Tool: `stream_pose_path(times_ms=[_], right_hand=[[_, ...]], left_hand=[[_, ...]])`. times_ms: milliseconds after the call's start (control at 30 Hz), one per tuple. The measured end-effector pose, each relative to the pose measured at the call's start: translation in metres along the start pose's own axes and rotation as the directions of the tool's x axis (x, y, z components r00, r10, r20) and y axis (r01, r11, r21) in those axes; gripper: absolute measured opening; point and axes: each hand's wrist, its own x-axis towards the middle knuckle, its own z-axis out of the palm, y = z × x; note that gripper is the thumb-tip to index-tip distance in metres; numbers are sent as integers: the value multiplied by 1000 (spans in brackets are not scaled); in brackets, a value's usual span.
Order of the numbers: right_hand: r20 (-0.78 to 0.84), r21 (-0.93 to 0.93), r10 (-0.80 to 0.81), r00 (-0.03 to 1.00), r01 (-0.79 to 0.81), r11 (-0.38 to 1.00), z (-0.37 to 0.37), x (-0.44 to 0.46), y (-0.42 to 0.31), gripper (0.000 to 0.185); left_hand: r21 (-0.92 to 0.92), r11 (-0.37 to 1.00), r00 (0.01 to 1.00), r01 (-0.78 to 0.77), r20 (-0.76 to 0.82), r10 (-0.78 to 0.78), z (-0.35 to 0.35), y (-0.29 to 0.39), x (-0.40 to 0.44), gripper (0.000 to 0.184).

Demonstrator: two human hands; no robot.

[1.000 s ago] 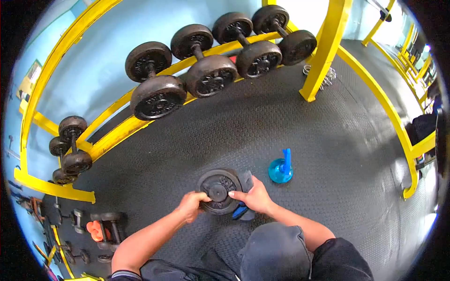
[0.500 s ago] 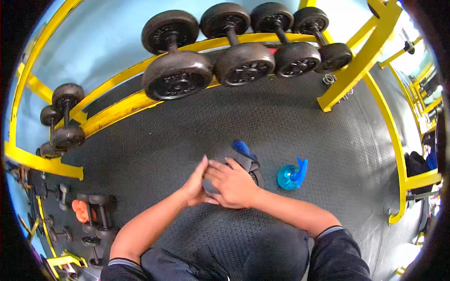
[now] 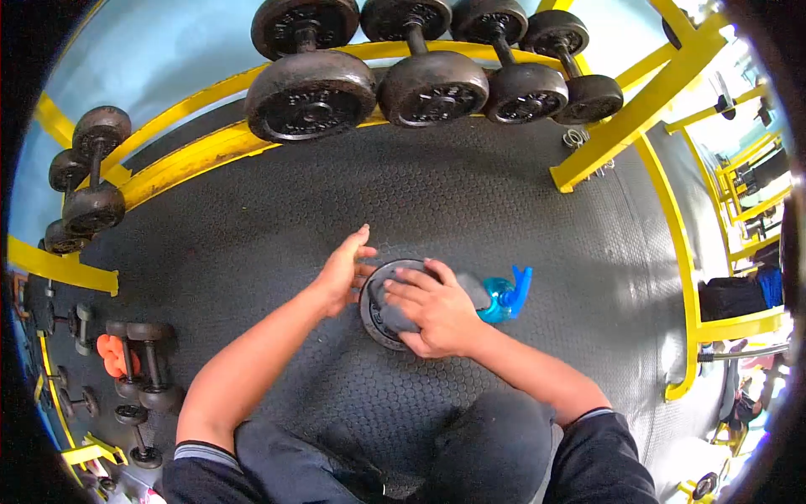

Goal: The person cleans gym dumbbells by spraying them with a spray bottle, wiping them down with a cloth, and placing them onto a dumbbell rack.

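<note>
A round black weight plate [image 3: 382, 328] with a raised rim lies on the floor mat before me. My right hand [image 3: 432, 311] presses a grey cloth [image 3: 476, 291] against its face, fingers bent over the fabric. Part of the cloth sticks out to the right of that hand. My left hand [image 3: 342, 270] is open at the plate's left edge, thumb up and fingers apart; whether its fingertips touch the rim I cannot tell. Close beside the cloth, on the right, is a spray bottle [image 3: 497, 309] with blue liquid and a blue trigger head.
A yellow rack [image 3: 197, 164] carries several large black dumbbells [image 3: 312, 97] across the far side. More dumbbells [image 3: 151, 361] and an orange object [image 3: 117, 356] sit on the left. A yellow rack leg [image 3: 579, 172] meets the mat at right, near metal clips [image 3: 575, 138].
My hands have moved apart: the left went up and left, the right slid right with the grey cloth. More of the plate's face shows. The blue part of the cloth is hidden.
</note>
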Motion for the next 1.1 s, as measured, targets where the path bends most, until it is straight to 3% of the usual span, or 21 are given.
stream_pose_path(times_ms=[67,133,233,267,333,400,467,567,600,667,733,800,867,933,967,1000,1067,1100], right_hand=[[152,124,-189,970,171,978,-11,-8,1,57],[174,160,-282,944,256,953,-16,-27,4,56],[83,117,-172,982,161,980,-20,-49,30,55],[75,-121,-37,996,45,992,-18,-44,31,51],[-180,-190,69,981,-104,976,0,-26,40,51],[-87,-99,85,993,-94,991,1,4,23,51],[-12,-128,56,998,-57,990,1,16,7,54],[235,1,-181,955,186,983,-16,8,-9,58],[251,52,-238,938,232,971,-20,-5,-12,59],[253,115,-201,946,177,978,-28,-27,-1,60],[227,-90,6,974,15,996,-29,-40,12,59],[-18,-238,169,985,-169,956,-19,-30,19,52],[-106,-255,217,971,-237,937,-11,-7,14,47],[-27,-159,191,981,-193,968,3,20,6,47],[-15,-172,98,995,-99,980,5,34,0,45],[-15,-174,105,994,-106,979,7,43,-6,45],[145,41,-75,987,69,997,9,55,-13,46],[221,64,-166,961,155,986,10,53,-15,47]], left_hand=[[-22,1000,1000,-10,-14,10,-2,2,-4,86],[-31,999,999,-34,-30,33,-8,5,-3,87],[-34,997,996,-63,-63,61,-16,5,-6,88],[-24,997,996,-73,-61,72,-16,6,-7,89],[-2,997,994,-76,-77,75,-11,5,-10,88],[15,998,994,-65,-87,67,-3,2,-11,87],[30,997,995,-66,-73,69,-3,-2,-5,83],[64,997,995,-53,-75,58,-6,-5,0,80],[52,997,996,-51,-75,55,-7,-6,0,80],[46,998,991,-41,-127,46,-15,-9,1,81],[16,999,986,-41,-163,44,-22,-10,4,80],[42,997,985,-64,-160,70,-22,-8,2,81],[42,997,985,-62,-156,68,-22,-9,4,81],[31,999,997,-31,-69,33,-23,-10,11,82],[38,999,998,-27,-62,29,-22,-10,10,82],[21,999,996,-31,-78,33,-20,-10,8,80],[0,999,995,-40,-87,40,-19,-9,9,78],[3,1000,998,-28,-58,28,-23,-8,10,77]])
